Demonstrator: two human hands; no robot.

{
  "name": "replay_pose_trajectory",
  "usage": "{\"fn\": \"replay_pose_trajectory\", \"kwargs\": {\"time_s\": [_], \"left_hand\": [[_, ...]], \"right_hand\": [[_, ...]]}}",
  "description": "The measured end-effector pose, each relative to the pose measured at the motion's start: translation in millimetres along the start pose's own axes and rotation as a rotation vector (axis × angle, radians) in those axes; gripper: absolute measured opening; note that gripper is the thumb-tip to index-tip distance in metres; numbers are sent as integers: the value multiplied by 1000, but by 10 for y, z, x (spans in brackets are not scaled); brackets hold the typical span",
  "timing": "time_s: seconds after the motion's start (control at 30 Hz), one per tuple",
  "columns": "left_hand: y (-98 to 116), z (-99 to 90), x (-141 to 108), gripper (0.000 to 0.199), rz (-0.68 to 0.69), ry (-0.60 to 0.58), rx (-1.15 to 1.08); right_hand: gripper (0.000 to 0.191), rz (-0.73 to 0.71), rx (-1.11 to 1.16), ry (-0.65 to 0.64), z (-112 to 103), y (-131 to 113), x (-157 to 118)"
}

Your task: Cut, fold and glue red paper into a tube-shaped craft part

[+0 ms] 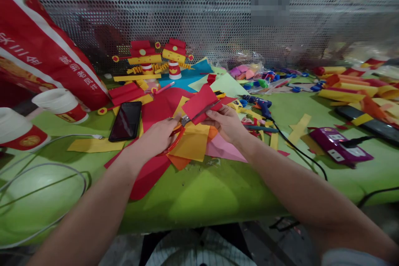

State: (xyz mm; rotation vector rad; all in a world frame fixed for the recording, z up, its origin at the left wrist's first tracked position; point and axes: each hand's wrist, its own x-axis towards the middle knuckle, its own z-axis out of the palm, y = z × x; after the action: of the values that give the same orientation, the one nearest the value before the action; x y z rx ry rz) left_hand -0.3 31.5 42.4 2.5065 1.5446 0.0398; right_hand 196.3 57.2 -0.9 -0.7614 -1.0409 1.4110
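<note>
A pair of orange-handled scissors (177, 136) is in my left hand (160, 135), with the fingers wrapped round the handles. Its blades lie along a piece of red paper (199, 100), which covers part of them. My right hand (227, 121) pinches the right edge of that red paper between thumb and fingers. Below both hands lie overlapping sheets: a yellow-orange paper (191, 143), a pink paper (226, 149) and larger red paper (149, 174).
A black phone (125, 121) and paper cups (60, 106) stand left. Behind are paper figures with red hats (174, 56). A glue gun (258, 104) trails its cord right, toward a purple power socket (339, 145). A perforated metal panel (199, 16) closes the back.
</note>
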Motion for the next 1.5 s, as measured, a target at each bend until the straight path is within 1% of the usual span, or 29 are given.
{"fn": "replay_pose_trajectory", "kwargs": {"time_s": [0.23, 0.3, 0.4, 0.6, 0.77, 0.9, 1.0, 1.2, 1.33, 1.5], "left_hand": [[-6, -18, -18, 52, 38, 29, 93], [-9, -23, -18, 53, 35, 28, 98], [-9, -31, -15, 57, 27, 17, 81], [-9, -35, -23, 53, 47, 50, 38], [-10, -30, -26, 53, 61, 47, 18], [5, -3, -22, 53, 45, 21, -24], [34, 10, -21, 54, 23, -10, -48], [40, 2, -25, 55, 32, -9, -55], [15, -6, -35, 51, 61, 0, -68], [21, -3, -47, 36, 67, 9, -161]], "right_hand": [[29, -24, -19, -1, 8, 0, -8], [30, -20, -18, -1, 10, -4, -9], [31, -10, -9, 4, 14, -15, -10], [32, 1, -4, 15, 23, -32, -12], [34, 1, -15, 9, 9, -26, -3], [32, -18, -31, -3, -3, -12, 4], [31, -3, -44, 5, 4, -7, 1], [33, 12, -52, 4, 27, -8, -5], [32, 23, -54, 10, 27, -10, -8], [35, 59, -59, 16, 30, -33, -15]]}}
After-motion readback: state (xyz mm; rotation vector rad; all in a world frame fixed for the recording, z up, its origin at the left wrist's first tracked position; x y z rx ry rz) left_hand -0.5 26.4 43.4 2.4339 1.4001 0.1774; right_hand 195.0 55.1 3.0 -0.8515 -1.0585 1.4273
